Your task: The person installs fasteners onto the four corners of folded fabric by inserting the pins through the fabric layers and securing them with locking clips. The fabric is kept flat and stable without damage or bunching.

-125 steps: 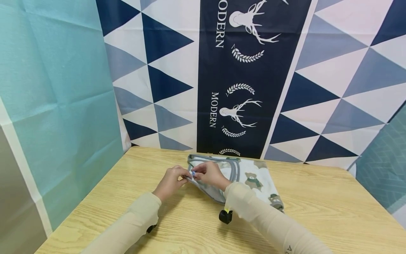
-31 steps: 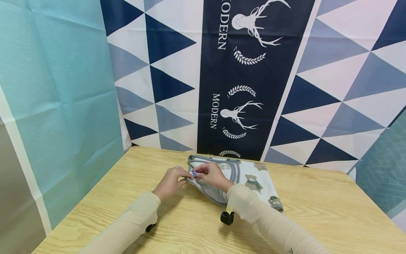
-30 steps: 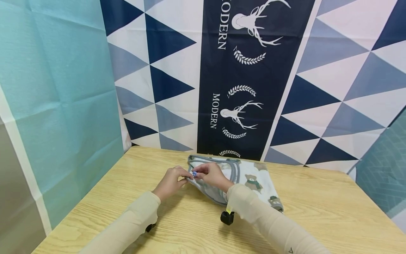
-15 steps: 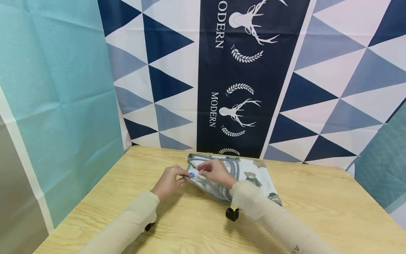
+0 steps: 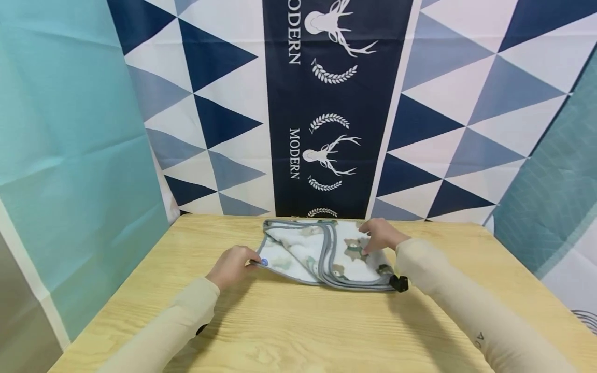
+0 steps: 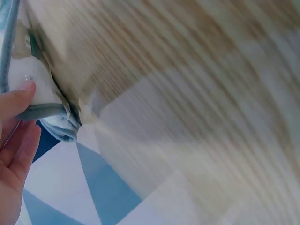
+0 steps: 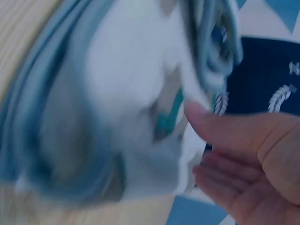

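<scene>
A folded white blanket (image 5: 345, 259) with a bear print and grey edging lies at the back of the table. My left hand (image 5: 231, 267) pinches its near left corner between thumb and fingers, as the left wrist view also shows. A small blue round piece (image 5: 264, 262) sits on that corner, right by the fingertips. My right hand (image 5: 383, 234) is over the blanket's right part, thumb and fingers spread apart at the cloth. In the right wrist view the thumb (image 7: 199, 117) touches the white fabric, which is blurred there.
The wooden table (image 5: 289, 331) extends in front of the blanket. A patterned curtain (image 5: 224, 114) hangs directly behind the table, with a teal curtain (image 5: 79, 129) on the left. Black wrist devices, such as the right one (image 5: 399, 283), hang under the sleeves.
My right hand has left the blue piece at the left corner and moved right across the blanket. The left hand keeps its pinch. The blanket's left part now lies flatter and more spread out.
</scene>
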The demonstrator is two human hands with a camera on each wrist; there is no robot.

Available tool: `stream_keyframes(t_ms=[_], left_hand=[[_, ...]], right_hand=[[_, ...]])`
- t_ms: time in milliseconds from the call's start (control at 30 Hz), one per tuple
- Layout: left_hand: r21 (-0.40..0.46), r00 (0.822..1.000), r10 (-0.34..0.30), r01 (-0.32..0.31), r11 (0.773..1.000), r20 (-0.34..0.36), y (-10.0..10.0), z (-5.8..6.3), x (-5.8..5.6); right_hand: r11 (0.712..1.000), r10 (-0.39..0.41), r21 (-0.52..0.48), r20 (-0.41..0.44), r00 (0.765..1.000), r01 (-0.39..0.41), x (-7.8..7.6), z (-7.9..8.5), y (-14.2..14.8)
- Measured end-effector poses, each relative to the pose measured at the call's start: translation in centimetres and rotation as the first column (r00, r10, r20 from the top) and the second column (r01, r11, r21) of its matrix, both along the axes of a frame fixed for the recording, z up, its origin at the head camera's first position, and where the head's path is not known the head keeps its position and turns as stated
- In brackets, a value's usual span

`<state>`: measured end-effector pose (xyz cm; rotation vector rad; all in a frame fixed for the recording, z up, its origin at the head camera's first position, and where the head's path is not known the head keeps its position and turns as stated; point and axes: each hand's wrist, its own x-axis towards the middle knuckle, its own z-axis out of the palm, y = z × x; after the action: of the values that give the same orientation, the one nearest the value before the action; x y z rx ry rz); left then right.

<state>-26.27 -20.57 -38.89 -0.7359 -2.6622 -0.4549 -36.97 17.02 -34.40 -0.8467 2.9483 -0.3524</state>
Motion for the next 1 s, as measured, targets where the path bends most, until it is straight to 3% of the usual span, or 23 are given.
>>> stream_keyframes(t_ms=[100, 233, 433, 567, 667, 767, 867, 1000], left_hand=[[-0.043, 1.000, -0.006, 0.005, 0.999, -0.008, -0.3, 0.2, -0.2], [-0.074, 0.999, -0.030, 0.031, 0.997, 0.012, -0.9, 0.7, -0.6], [-0.091, 0.994, -0.017, 0.027, 0.995, 0.106, -2.6, 0.9, 0.3], [-0.013, 0.983, 0.031, -0.030, 0.999, 0.181, -2.3, 2.9, 0.2], [0.037, 0.974, 0.071, -0.081, 0.996, 0.216, -1.4, 5.0, -0.7], [0.059, 0.969, 0.063, -0.079, 0.995, 0.241, 0.4, 6.1, -2.0], [0.091, 0.957, 0.047, -0.077, 0.993, 0.287, 3.1, 5.9, -3.5], [0.101, 0.951, 0.036, -0.070, 0.992, 0.307, 6.8, 4.7, -5.6]], right_hand=[[0.997, -0.004, 0.083, 0.112, 0.994, -0.006, -0.2, -0.1, 0.6], [0.987, -0.003, 0.161, 0.159, 0.987, -0.023, -0.1, -0.6, 0.2], [0.992, -0.038, 0.125, 0.169, 0.985, 0.017, -0.1, -1.4, -1.6], [0.993, -0.058, 0.116, 0.166, 0.984, 0.039, -0.1, -1.4, -1.4], [0.995, -0.056, 0.091, 0.154, 0.986, 0.042, -0.1, -1.2, -1.1], [0.996, -0.061, 0.076, 0.156, 0.986, 0.049, 0.0, -1.3, -0.7], [0.996, -0.070, 0.074, 0.175, 0.982, 0.058, 0.4, -1.6, -0.2], [0.995, -0.050, 0.090, 0.167, 0.985, 0.036, 1.0, -2.2, 0.5]])
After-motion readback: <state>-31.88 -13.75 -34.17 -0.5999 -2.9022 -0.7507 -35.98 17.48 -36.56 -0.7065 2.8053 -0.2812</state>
